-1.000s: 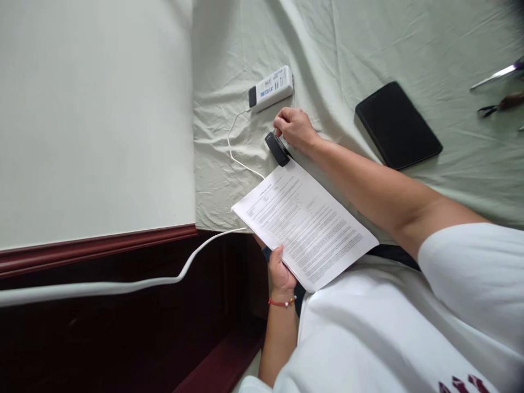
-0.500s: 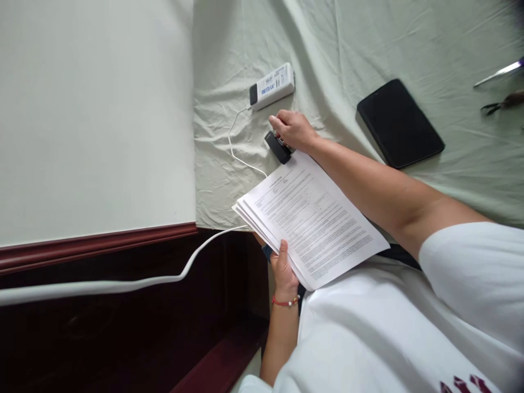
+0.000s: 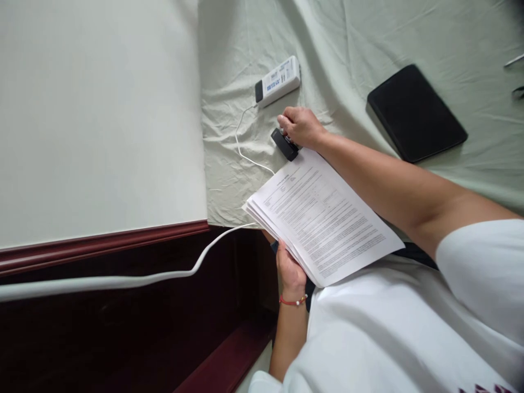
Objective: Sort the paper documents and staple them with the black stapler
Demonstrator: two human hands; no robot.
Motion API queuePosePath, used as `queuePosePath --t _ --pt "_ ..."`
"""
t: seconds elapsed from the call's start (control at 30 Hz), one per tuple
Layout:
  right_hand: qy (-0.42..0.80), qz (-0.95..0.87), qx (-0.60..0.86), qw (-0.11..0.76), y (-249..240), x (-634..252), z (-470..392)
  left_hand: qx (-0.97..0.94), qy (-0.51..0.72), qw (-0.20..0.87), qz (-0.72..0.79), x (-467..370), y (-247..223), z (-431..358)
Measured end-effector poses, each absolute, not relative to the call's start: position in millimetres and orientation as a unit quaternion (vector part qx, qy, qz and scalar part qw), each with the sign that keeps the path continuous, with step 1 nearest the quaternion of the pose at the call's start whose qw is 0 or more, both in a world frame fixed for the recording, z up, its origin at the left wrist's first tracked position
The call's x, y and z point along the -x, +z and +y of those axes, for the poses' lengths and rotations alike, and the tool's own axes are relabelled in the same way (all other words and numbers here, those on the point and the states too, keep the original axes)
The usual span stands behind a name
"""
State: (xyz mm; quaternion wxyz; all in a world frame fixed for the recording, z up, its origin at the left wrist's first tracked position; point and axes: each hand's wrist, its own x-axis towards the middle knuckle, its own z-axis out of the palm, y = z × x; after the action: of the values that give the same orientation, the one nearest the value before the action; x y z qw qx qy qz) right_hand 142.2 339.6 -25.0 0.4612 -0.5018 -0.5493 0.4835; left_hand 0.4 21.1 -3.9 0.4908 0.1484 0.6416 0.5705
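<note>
Presently, left hand [image 3: 292, 270] is pinching fanned papers [image 3: 327, 218], edges wanting squaring; right hand [image 3: 302, 126] is curling beside black device [image 3: 284, 144], its grip indiscernible.

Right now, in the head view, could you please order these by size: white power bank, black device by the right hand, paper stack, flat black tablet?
Paper stack
Flat black tablet
White power bank
Black device, judged by the part not hidden by fingers

Papers [image 3: 327, 218]: txt too small | L hand [image 3: 292, 272]: fingers part hid | metal tip [image 3: 514, 60]: cut, R edge
</note>
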Motion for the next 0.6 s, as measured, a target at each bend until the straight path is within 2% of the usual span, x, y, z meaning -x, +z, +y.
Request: queuePosePath --t 0.33,0.6 --pt "0.432 -0.584 0.518 0.452 -23.1 -144.3 336.9 -0.158 0.566 0.486 0.647 9.2 -6.7 8.9" --pt "0.445 -0.569 0.519 0.458 -23.9 -142.9 338.8 -0.178 0.556 0.476 0.657 8.9 -5.7 7.5"
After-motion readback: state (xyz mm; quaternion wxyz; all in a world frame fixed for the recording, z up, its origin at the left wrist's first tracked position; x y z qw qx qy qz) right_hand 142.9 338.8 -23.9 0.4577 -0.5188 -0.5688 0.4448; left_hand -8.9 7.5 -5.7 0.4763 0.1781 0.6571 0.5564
